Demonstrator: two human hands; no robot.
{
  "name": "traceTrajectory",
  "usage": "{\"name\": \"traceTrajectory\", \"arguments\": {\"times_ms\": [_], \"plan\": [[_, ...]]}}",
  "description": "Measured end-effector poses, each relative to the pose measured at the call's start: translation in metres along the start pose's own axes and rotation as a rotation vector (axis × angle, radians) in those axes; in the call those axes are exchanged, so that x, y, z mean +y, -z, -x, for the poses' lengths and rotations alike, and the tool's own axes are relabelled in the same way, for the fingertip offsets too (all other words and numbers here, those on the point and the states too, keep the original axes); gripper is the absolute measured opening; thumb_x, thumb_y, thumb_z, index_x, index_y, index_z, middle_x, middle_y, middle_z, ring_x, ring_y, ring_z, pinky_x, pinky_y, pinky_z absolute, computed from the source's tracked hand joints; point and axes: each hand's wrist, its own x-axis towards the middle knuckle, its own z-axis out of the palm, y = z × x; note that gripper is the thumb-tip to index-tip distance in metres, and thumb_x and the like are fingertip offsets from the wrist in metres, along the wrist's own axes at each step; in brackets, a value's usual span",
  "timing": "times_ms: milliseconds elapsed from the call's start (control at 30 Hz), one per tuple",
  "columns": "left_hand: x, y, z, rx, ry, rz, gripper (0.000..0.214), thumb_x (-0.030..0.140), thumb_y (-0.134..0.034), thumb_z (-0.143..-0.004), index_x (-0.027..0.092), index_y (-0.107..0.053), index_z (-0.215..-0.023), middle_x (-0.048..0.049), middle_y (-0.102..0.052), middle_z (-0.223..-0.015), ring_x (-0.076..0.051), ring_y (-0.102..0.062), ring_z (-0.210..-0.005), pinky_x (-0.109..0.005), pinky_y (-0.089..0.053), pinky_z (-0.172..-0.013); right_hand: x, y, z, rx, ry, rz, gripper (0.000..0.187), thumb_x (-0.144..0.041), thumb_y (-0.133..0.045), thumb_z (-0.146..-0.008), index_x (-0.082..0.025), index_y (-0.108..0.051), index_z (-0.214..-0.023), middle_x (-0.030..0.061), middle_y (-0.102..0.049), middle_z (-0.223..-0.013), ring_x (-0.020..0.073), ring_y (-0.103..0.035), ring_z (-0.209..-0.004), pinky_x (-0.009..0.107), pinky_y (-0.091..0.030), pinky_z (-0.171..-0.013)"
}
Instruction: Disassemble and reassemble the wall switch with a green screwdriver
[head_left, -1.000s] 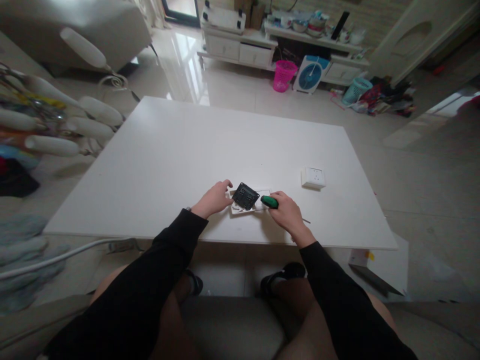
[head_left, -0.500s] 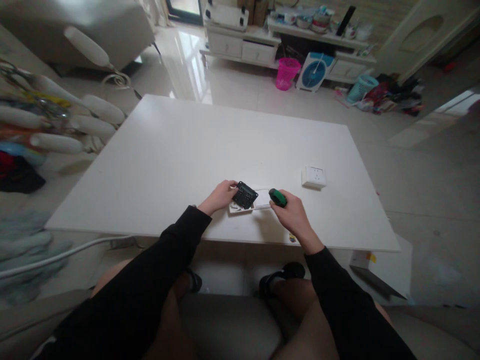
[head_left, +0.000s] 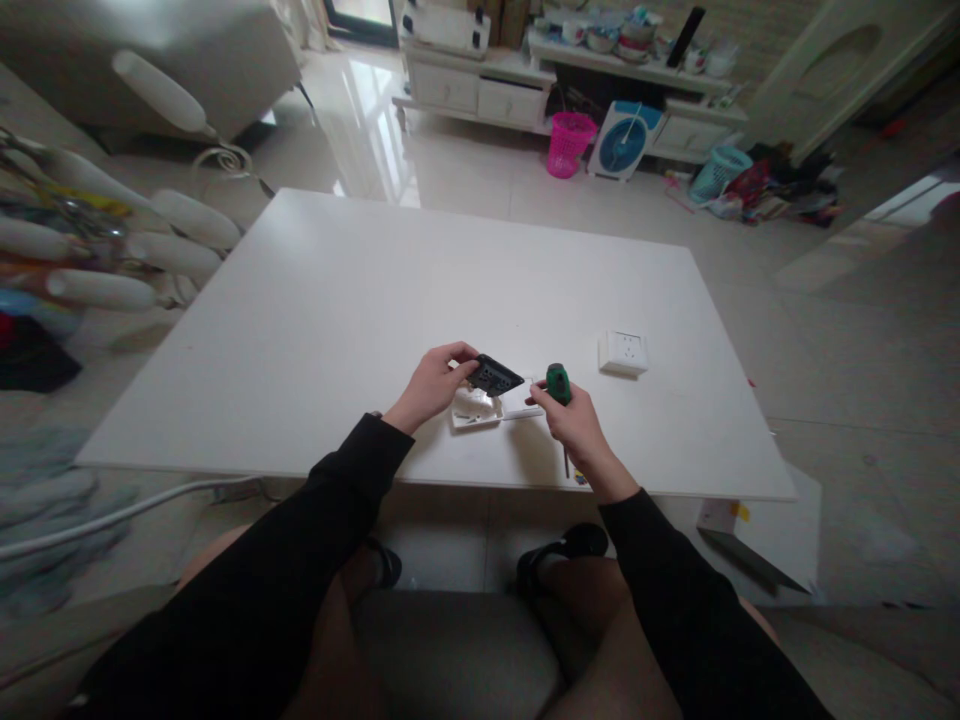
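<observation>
My left hand (head_left: 437, 380) pinches the left corner of a black socket module (head_left: 496, 375), a flat square part held tilted above the table. Under it lies an open white box (head_left: 477, 420) with small parts inside, too small to name surely. A white cover plate (head_left: 520, 400) rests just right of that box. My right hand (head_left: 574, 420) is closed round a screwdriver with a green and black handle (head_left: 557, 383); its shaft points down toward the table's near edge. Farther right stands a white wall socket on its box (head_left: 624, 352).
The white table (head_left: 360, 300) spans the middle of the view. A small colourful sticker (head_left: 580, 478) is at its near edge. Beyond are a pink basket (head_left: 570, 145), a blue fan (head_left: 625, 142) and a white cabinet (head_left: 480, 95). White lamp arms (head_left: 176, 255) reach in at left.
My left hand has lifted and tipped the black socket module, uncovering more of the white box. My right hand has turned the screwdriver so that its shaft points down toward me.
</observation>
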Motion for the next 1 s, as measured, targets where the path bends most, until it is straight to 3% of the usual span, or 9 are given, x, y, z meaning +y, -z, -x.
{"name": "traceTrajectory", "arguments": {"times_ms": [100,200,367,567,767,1000], "plan": [[0.006,-0.003,0.005,0.031,-0.082,0.021,0.012,0.023,-0.066,-0.088,0.017,-0.076,-0.091,-0.0041,-0.076,-0.087,-0.017,-0.067,-0.079,-0.031,-0.051,-0.073,-0.004,-0.005,0.001,-0.056,-0.230,-0.252,0.046,-0.056,-0.082,-0.073,-0.018,-0.066,-0.095,0.0089,-0.077,-0.080,0.0063,-0.031,-0.043,0.025,-0.024,-0.043],[0.011,-0.006,0.011,0.054,-0.202,0.022,0.010,0.019,-0.068,-0.087,0.020,-0.078,-0.090,-0.0042,-0.076,-0.087,-0.018,-0.066,-0.085,-0.031,-0.052,-0.075,-0.006,-0.007,0.003,-0.107,-0.319,-0.391,0.049,-0.052,-0.088,-0.067,-0.017,-0.065,-0.093,0.0075,-0.075,-0.076,0.0032,-0.026,-0.041,0.023,-0.017,-0.040],[0.013,-0.004,0.016,0.019,-0.367,0.037,0.013,0.016,-0.070,-0.090,0.022,-0.081,-0.093,-0.0050,-0.078,-0.089,-0.020,-0.066,-0.091,-0.035,-0.054,-0.083,-0.005,-0.007,0.004,-0.106,-0.342,-0.490,0.046,-0.039,-0.093,-0.058,-0.016,-0.066,-0.088,-0.0023,-0.066,-0.066,0.0017,-0.030,-0.040,0.020,-0.018,-0.039],[0.011,0.000,0.015,-0.036,-0.414,0.097,0.019,0.016,-0.071,-0.092,0.025,-0.083,-0.102,-0.0068,-0.081,-0.100,-0.019,-0.070,-0.096,-0.035,-0.058,-0.087,-0.008,-0.006,0.003,-0.127,-0.389,-0.627,0.043,-0.030,-0.092,-0.057,-0.018,-0.065,-0.088,-0.0091,-0.056,-0.060,0.0007,-0.028,-0.039,0.020,-0.015,-0.038],[0.012,0.002,0.017,-0.112,-0.394,0.062,0.022,0.018,-0.071,-0.093,0.030,-0.083,-0.107,-0.0071,-0.078,-0.114,-0.020,-0.070,-0.109,-0.038,-0.057,-0.097,-0.007,-0.007,0.002,-0.052,-0.356,-0.610,0.049,-0.028,-0.091,-0.056,-0.018,-0.067,-0.096,-0.0076,-0.060,-0.063,0.0017,-0.031,-0.041,0.020,-0.018,-0.040],[0.012,0.000,0.020,-0.165,-0.372,-0.119,0.031,0.010,-0.065,-0.093,0.029,-0.081,-0.110,-0.0090,-0.068,-0.138,-0.023,-0.063,-0.126,-0.046,-0.056,-0.105,0.003,0.000,-0.008,0.168,-0.222,-0.518,0.051,-0.025,-0.087,-0.051,-0.019,-0.065,-0.097,-0.0133,-0.043,-0.049,0.0051,-0.030,-0.042,0.021,-0.020,-0.042]]}}
